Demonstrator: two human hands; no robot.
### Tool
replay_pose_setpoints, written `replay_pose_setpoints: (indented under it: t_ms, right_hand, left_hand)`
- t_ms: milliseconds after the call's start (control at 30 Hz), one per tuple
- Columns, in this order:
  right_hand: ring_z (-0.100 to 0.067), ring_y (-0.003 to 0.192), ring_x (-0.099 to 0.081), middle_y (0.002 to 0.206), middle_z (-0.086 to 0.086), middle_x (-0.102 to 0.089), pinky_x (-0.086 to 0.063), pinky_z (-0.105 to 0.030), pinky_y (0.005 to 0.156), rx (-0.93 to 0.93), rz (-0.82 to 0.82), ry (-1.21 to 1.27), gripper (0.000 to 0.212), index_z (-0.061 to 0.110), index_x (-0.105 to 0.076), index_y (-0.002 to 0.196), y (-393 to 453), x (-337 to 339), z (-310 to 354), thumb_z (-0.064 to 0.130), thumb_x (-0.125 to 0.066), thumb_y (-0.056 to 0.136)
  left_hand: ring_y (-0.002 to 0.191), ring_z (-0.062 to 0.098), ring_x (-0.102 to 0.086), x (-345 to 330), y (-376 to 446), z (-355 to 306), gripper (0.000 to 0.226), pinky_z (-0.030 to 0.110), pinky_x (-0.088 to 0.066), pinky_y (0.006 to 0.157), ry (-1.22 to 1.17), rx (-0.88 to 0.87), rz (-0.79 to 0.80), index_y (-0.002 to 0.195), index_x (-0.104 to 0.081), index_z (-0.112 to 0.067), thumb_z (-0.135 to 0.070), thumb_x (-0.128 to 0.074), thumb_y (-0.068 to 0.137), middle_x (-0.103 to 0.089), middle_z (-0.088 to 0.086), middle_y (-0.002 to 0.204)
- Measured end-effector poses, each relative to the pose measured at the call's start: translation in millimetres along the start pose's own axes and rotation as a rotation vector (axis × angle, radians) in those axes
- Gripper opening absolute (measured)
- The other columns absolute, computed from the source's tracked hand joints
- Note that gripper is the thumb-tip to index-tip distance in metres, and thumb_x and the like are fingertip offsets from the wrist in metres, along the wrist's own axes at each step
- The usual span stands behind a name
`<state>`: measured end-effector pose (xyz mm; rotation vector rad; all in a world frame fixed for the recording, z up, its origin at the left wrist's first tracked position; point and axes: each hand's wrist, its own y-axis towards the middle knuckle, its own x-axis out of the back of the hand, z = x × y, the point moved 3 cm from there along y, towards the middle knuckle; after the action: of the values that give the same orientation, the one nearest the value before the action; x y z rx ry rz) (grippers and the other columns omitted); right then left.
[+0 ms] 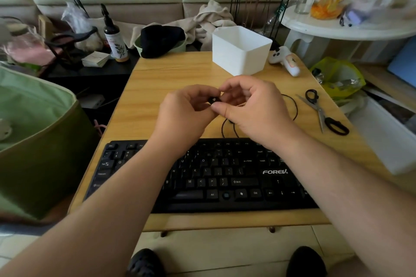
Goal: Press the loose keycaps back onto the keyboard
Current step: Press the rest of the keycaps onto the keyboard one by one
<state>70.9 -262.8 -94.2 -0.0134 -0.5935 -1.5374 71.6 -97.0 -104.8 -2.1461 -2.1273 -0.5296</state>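
Keycap (213,99): small and black, pinched between both my hands above the middle of the tabletop (157,78), beyond the far edge of the keyboard (202,177); it touches nothing else.
Left hand (186,110): fingers curled in, tips holding the left side of the keycap.
Right hand (249,103): thumb and forefinger closed on its right side; the other fingers loosely curled and holding nothing.
Keyboard: black, lying across the near part of the tabletop under my forearms; one round open spot shows in the bottom row just right of the Alt key, which I judge to be a missing cap; my arms hide the left-middle rows, so I cannot tell whether more are gone there.
How it will handle: I judge it light, hard plastic and smooth, easy to let slip or flick away; best held by two opposite side walls, printed face up, hollow underside free to meet the stem; press straight down, since a tilted push could strain the stem.
Step in hand: turning the cap to check its way up, as I judge; it is not yet over the keyboard.
Nearby: a black cord (227,128) loops just beyond the keyboard; scissors (322,112) lie to the right; a white box (240,51) stands at the far side.
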Motion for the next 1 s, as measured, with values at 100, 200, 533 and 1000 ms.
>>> replay_pose_setpoints:
  t_ms: [100, 200, 533, 1000]
  right_hand:
    - [-0.009, 0.079, -0.07, 0.085, 0.011, -0.073, -0.06, -0.029, 0.076, 0.101, -0.049, -0.115, 0.027, 0.031, -0.075, 0.098, -4, 3, 7, 0.018, -0.088, 0.078]
    - [-0.009, 0.078, -0.069, 0.088, 0.012, -0.073, -0.06, -0.028, 0.075, 0.183, -0.091, -0.19, 0.028, 0.023, -0.077, 0.104, -7, 7, 9, 0.012, -0.086, 0.08]
    - [-0.009, 0.08, -0.072, 0.09, 0.01, -0.074, -0.061, -0.028, 0.072, 0.248, -0.136, -0.287, 0.019, 0.019, -0.078, 0.1, -10, 18, 7, 0.011, -0.083, 0.083]
    - [-0.014, 0.079, -0.065, 0.092, 0.002, -0.074, -0.056, -0.038, 0.071, 0.486, -0.012, -0.551, 0.019, 0.015, -0.079, 0.1, -38, 23, 17, 0.013, -0.083, 0.081]
  left_hand:
    - [0.095, 0.001, -0.074, -4, -3, -3, 0.032, 0.018, -0.058, 0.086, -0.147, 0.021, 0.0, 0.102, -0.075, -0.029, -0.002, -0.081, 0.085, -0.079, -0.015, 0.096]
    - [0.101, 0.009, -0.075, -8, -5, -3, 0.037, 0.023, -0.058, 0.09, -0.317, 0.076, 0.054, 0.112, -0.074, -0.021, 0.007, -0.076, 0.087, -0.08, -0.006, 0.102]
    - [0.099, 0.019, -0.077, -12, -3, 1, 0.032, 0.028, -0.061, 0.085, -0.543, 0.217, 0.108, 0.115, -0.071, -0.009, 0.014, -0.061, 0.095, -0.08, 0.007, 0.105]
    - [0.096, 0.018, -0.076, 1, -21, -6, 0.031, 0.034, -0.06, 0.091, -0.158, 0.093, 0.295, 0.111, -0.071, -0.018, 0.004, -0.075, 0.089, -0.08, 0.002, 0.1]
